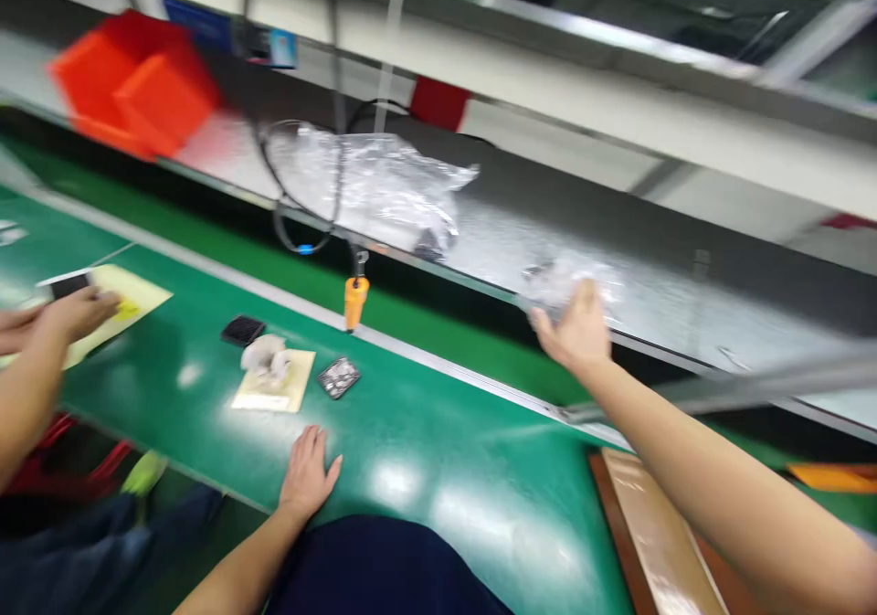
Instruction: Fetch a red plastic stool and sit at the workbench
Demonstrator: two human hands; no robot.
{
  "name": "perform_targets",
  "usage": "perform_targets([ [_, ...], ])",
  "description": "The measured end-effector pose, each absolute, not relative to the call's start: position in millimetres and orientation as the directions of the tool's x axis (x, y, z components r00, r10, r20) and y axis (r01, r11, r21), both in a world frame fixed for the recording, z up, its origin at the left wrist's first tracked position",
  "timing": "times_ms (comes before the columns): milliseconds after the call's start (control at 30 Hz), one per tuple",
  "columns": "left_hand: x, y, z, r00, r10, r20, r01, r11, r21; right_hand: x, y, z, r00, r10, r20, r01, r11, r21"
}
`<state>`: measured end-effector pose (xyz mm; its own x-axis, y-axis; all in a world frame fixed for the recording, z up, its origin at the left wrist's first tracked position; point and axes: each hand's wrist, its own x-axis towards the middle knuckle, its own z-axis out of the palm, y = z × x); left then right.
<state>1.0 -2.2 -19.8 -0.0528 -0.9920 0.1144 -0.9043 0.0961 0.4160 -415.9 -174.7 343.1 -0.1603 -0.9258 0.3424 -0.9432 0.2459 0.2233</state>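
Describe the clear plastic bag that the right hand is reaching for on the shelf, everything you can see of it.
The clear plastic bag is small, crinkled and see-through, with a shiny, silvery look from the light on it. It lies flat on the grey shelf above the green belt, near the shelf's front edge. The right hand has its fingers over the bag's near side and seems to touch it, though blur hides the grip. What it holds cannot be made out. A larger heap of crumpled clear plastic lies apart, further left.

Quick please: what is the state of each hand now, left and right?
Left hand: open, flat on the green belt, holding nothing.
Right hand: reaching to the clear plastic bag on the shelf; the grip cannot be told because of blur.
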Motion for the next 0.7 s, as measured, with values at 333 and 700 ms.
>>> perform_targets([
  [333, -2.4, -4.7, -35.1, -0.079, -0.977, 0.199, -0.921, 0.148, 0.36, -449.5, -230.2, 393.0, -0.297, -0.913, 0.28, -0.952, 0.307, -0.007],
  [700, -1.4, -6.9, -41.1, -0.116, -0.962, 0.248, -0.928, 0.194, 0.318, -475.9, -265.4, 417.8, -0.301, -0.946, 0.124, -0.934, 0.319, 0.161],
])
